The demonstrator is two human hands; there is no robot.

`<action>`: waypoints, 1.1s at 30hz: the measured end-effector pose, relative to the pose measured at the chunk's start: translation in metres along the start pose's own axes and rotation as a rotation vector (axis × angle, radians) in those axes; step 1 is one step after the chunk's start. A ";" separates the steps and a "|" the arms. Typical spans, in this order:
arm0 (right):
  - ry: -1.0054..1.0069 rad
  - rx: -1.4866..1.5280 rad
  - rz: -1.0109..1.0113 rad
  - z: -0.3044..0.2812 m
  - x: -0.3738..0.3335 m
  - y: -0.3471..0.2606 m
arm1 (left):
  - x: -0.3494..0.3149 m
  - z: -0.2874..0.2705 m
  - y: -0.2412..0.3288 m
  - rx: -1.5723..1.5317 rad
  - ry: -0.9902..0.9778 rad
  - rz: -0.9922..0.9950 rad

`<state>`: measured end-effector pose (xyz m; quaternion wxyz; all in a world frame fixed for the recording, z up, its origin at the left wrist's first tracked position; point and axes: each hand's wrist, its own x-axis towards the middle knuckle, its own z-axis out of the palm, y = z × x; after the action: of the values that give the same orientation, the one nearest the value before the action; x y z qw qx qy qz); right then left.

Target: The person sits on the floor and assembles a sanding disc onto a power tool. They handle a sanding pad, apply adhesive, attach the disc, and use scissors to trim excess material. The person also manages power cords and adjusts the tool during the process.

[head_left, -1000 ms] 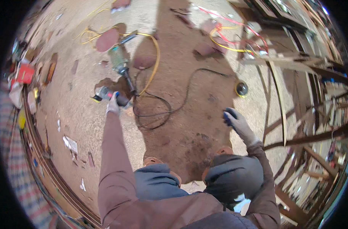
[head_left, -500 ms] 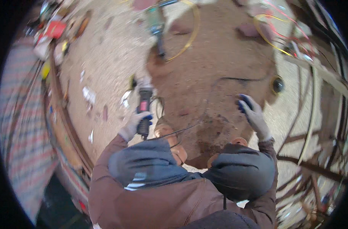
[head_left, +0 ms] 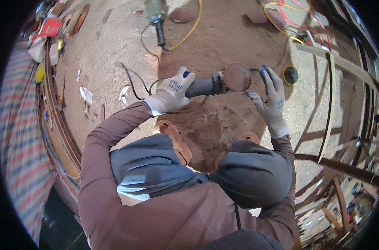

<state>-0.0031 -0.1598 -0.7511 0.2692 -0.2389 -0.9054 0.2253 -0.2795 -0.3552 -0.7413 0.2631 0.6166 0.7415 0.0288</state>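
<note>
Left hand (head_left: 172, 89) grips grey angle grinder (head_left: 205, 86), right hand (head_left: 273, 95) spread wide right of its brown disc (head_left: 237, 77), blue-lettered gloves (head_left: 275, 111)

Checked sheet (head_left: 21, 137), white paper scrap (head_left: 86, 95), yellow cable (head_left: 200, 10)

Floor (head_left: 114, 62): rough, pale tan, brightly lit both sides, darker brown down the middle. Left edge: striped red-white-blue cloth (head_left: 23, 146) beside a long brown rail (head_left: 62, 127). Right: frame (head_left: 332, 108) of dark and pale bars, thin shadows on floor next to it. Scrap (head_left: 331, 218) littered lower right.
</note>
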 end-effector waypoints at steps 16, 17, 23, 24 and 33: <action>-0.081 -0.177 0.292 0.043 -0.119 0.077 | 0.101 0.092 0.051 -0.017 -0.378 0.245; -0.085 -0.159 0.337 0.043 -0.115 0.078 | 0.103 0.088 0.051 0.004 -0.385 0.241; 0.034 0.019 0.416 0.050 -0.109 0.088 | 0.119 0.092 0.042 0.105 -0.354 0.270; 0.020 -0.025 0.380 0.049 -0.110 0.083 | 0.116 0.096 0.041 0.124 -0.334 0.274; 0.115 -0.140 0.373 0.065 -0.146 0.040 | 0.069 0.152 0.032 0.244 -0.199 0.335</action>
<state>0.0791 -0.2275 -0.8772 0.2569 -0.4328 -0.8421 0.1938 -0.1932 -0.3268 -0.8850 0.2499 0.7582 0.5971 -0.0789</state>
